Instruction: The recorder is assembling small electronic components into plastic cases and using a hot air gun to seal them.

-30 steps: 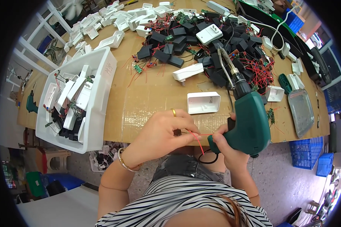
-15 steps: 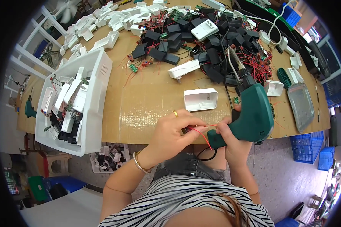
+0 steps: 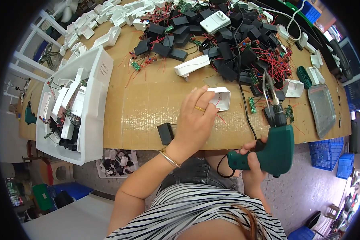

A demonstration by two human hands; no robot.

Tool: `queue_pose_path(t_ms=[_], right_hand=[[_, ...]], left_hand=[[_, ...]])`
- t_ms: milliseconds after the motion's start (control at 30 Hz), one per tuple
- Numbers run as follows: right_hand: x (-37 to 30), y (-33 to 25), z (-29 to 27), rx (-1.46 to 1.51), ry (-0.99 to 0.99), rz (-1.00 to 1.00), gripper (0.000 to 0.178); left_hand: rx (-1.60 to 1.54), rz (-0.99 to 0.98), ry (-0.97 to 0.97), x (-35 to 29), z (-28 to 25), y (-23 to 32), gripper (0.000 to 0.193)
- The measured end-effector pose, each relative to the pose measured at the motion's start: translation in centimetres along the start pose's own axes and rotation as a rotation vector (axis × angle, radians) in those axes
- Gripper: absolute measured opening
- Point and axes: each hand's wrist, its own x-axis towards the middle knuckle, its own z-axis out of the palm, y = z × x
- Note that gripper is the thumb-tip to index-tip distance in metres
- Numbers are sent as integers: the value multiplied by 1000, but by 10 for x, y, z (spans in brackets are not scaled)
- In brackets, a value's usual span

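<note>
My left hand (image 3: 195, 118) is at the left end of an open white plastic case (image 3: 225, 99), its fingers closed and covering part of it. A thin red wire (image 3: 221, 118) comes out by my thumb and trails over the case's near edge. Beside my left wrist, at the table's edge, sits a small black block (image 3: 165, 133) with a thin lead running under the hand. My right hand (image 3: 253, 161) grips a dark green soldering gun (image 3: 281, 154) by its handle, the metal tip pointing away over the table. Its black cord (image 3: 249, 120) runs up the table.
Black blocks (image 3: 226, 51) with red wires and circuit boards heap at the back. White case parts (image 3: 126, 16) lie far left; a white bin (image 3: 102, 86) of parts stands left. At right are a metal tray (image 3: 321, 112) and small green boards (image 3: 252, 105).
My left hand has moved forward from the table's edge to the white case, uncovering the black block. The soldering gun has come back toward me and slightly right, away from the left hand.
</note>
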Motion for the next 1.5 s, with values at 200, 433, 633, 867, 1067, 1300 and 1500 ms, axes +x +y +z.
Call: queue_pose_path(t_ms=[200,433,633,867,1067,1300,1500], right_hand=[[-19,18,-16,-65,-82,42,57],[-22,16,-17,-163,-143,85,60],[-26,16,-21,-182,-157,119,59],[-23,15,-18,-183,-100,107,62],[-28,17,-24,-107,-105,142,64],[-30,14,-19,-200,-33,117,68],[-26,14,-42,-299,-190,86,60]], left_hand=[[-16,-36,55,-5,13,-3,15],[-12,-63,69,-4,16,-6,14],[-42,-118,42,0,7,-3,12],[-78,-69,-63,-5,-2,-2,15],[-8,30,-83,-13,2,-2,10],[77,4,-19,-11,14,7,10],[60,-49,13,-10,17,1,14]])
